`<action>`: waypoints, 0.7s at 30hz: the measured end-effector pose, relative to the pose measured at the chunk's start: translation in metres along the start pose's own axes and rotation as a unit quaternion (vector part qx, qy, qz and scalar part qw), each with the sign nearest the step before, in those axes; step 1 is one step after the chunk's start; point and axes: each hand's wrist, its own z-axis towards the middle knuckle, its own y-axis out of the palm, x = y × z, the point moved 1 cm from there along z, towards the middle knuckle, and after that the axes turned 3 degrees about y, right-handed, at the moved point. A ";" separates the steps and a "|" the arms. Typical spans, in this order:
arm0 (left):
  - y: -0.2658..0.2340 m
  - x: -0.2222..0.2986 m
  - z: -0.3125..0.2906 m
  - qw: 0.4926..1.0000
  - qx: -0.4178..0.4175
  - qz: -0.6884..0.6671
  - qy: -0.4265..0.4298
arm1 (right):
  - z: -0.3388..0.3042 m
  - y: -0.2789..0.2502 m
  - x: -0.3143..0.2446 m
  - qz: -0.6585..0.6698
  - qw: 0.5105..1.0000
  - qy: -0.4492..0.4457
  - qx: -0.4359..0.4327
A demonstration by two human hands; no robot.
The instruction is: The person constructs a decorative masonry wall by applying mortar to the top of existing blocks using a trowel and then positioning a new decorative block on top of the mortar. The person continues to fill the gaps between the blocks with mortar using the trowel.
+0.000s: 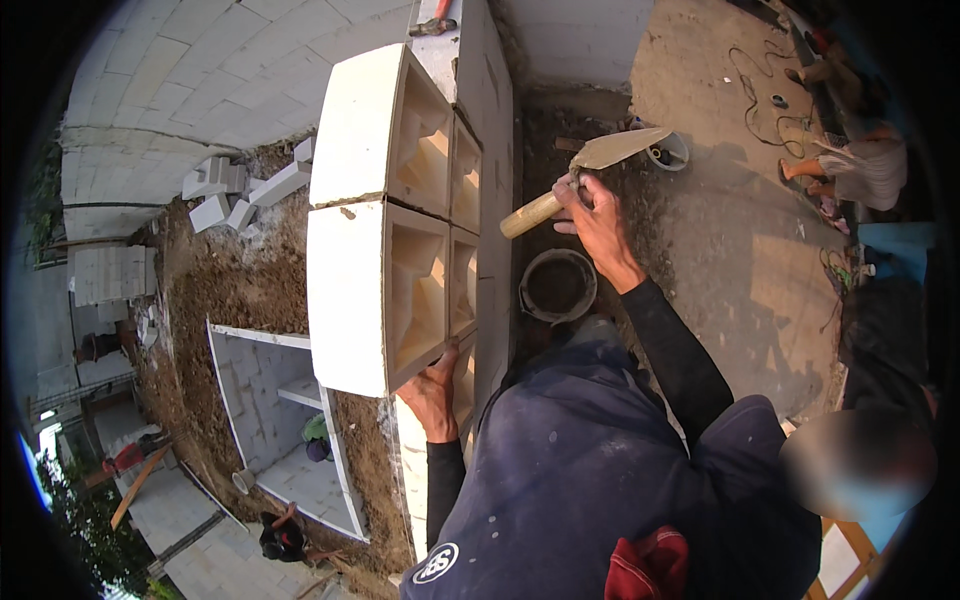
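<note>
My right hand (600, 228) is closed round a trowel (622, 149), near where its pale wooden handle meets the pointed, mortar-smeared blade. The blade points to the upper right, over the ground beside the wall. My left hand (430, 397) grips the near lower edge of a cream ventilation block (347, 290) with deep square recesses; some of its fingers are hidden. A second ventilation block (355, 125) stands just beyond it, a thin joint between them. Both sit on top of the white block wall (496, 200).
A dark bucket (557, 287) stands below my right hand. A hammer (433, 27) lies on the wall's far end. White blocks (210, 180) are piled on the soil at left, by a walled pit (290, 420) with people near. Other people sit at right near a cable (750, 95).
</note>
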 end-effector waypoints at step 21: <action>-0.009 -0.024 -0.020 0.902 -0.135 0.360 0.195 | -0.087 0.074 0.151 -0.206 0.939 -0.179 -0.210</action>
